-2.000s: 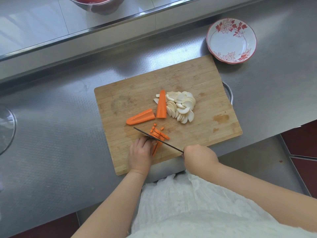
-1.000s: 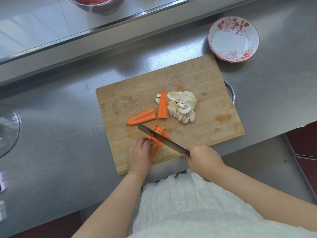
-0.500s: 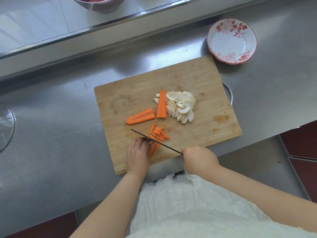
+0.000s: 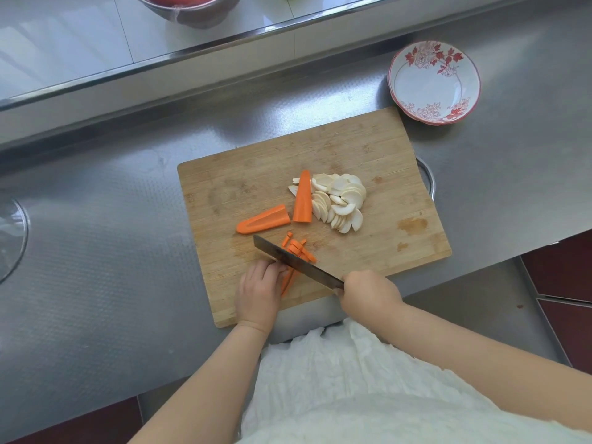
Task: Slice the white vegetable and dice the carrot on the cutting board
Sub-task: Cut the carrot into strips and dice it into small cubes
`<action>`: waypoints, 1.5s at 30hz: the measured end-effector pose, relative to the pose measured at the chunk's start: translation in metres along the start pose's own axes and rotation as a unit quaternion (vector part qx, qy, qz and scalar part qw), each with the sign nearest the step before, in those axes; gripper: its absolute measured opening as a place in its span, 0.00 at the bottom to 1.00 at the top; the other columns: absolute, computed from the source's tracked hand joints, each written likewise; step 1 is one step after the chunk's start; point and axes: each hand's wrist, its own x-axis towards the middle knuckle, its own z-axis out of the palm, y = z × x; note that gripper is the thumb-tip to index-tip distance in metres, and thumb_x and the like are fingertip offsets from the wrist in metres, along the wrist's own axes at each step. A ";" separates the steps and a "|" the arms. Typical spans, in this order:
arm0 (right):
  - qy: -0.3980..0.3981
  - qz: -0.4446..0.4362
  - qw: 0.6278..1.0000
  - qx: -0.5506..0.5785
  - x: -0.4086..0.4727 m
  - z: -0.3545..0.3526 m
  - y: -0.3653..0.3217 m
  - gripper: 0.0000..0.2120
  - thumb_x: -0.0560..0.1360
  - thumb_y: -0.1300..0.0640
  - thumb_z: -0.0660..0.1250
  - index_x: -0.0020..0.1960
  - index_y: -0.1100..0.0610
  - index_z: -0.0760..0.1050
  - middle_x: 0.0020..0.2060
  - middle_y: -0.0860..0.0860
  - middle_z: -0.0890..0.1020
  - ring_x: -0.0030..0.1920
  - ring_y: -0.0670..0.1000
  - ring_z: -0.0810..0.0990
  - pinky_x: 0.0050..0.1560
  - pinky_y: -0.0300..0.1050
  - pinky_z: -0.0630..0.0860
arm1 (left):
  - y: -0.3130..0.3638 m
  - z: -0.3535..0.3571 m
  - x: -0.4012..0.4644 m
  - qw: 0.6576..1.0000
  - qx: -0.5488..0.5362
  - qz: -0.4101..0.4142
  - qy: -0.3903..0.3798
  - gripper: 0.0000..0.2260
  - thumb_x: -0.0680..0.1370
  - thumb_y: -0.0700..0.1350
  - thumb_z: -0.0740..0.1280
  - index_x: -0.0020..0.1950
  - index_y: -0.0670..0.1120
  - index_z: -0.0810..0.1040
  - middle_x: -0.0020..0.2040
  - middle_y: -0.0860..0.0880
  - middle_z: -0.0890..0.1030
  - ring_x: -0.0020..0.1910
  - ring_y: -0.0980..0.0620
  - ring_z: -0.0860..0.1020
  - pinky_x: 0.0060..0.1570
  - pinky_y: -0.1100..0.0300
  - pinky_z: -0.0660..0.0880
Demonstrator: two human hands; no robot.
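Observation:
A wooden cutting board [image 4: 256,187] lies on the steel counter. A pile of white vegetable slices [image 4: 339,201] sits at its middle, with two large carrot pieces [image 4: 302,200] [image 4: 262,220] beside it. Near the front edge lie thin carrot strips [image 4: 296,251]. My left hand [image 4: 258,293] holds the near ends of the strips down with curled fingers. My right hand [image 4: 368,293] grips the handle of a cleaver [image 4: 296,262], whose blade is tilted and lifted across the strips.
A red-flowered bowl [image 4: 434,81] stands behind the board at the right. A metal bowl [image 4: 189,8] sits on the raised ledge at the back. A round glass lid [image 4: 11,229] shows at the left edge. The counter's front edge runs under the board.
The cleaver went down through the carrot strips half a second ago and is now raised and tilted again. My left hand has stayed on the strips.

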 end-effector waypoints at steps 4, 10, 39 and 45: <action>-0.036 0.013 0.997 0.070 0.005 -0.014 0.007 0.13 0.79 0.46 0.60 0.52 0.56 0.74 0.35 0.50 0.76 0.36 0.51 0.76 0.35 0.43 0.72 | 0.004 -0.004 -0.001 0.999 -0.021 -0.028 -0.026 0.11 0.77 0.48 0.62 0.42 0.45 0.81 0.40 0.48 0.79 0.38 0.47 0.76 0.31 0.53 0.73; -0.004 -0.017 0.998 0.061 -0.001 -0.010 0.009 0.16 0.80 0.45 0.58 0.48 0.57 0.75 0.32 0.50 0.75 0.34 0.51 0.76 0.34 0.43 0.72 | 0.000 -0.008 -0.006 0.999 -0.033 -0.036 -0.024 0.11 0.77 0.48 0.63 0.42 0.44 0.81 0.41 0.48 0.79 0.39 0.46 0.76 0.32 0.54 0.73; 0.018 -0.034 0.996 -0.078 -0.010 0.008 -0.009 0.06 0.78 0.61 0.59 0.48 0.58 0.74 0.32 0.49 0.72 0.37 0.53 0.74 0.30 0.42 0.67 | -0.002 -0.004 -0.006 0.999 -0.022 -0.027 -0.015 0.12 0.77 0.49 0.63 0.43 0.43 0.81 0.40 0.47 0.79 0.40 0.47 0.73 0.36 0.54 0.72; -0.005 -0.002 1.000 0.026 0.000 0.004 0.002 0.11 0.79 0.50 0.59 0.53 0.55 0.76 0.38 0.51 0.79 0.39 0.53 0.79 0.36 0.43 0.73 | 0.000 -0.008 -0.006 0.999 -0.023 -0.028 -0.016 0.10 0.77 0.47 0.63 0.42 0.44 0.80 0.40 0.48 0.77 0.39 0.49 0.72 0.34 0.56 0.70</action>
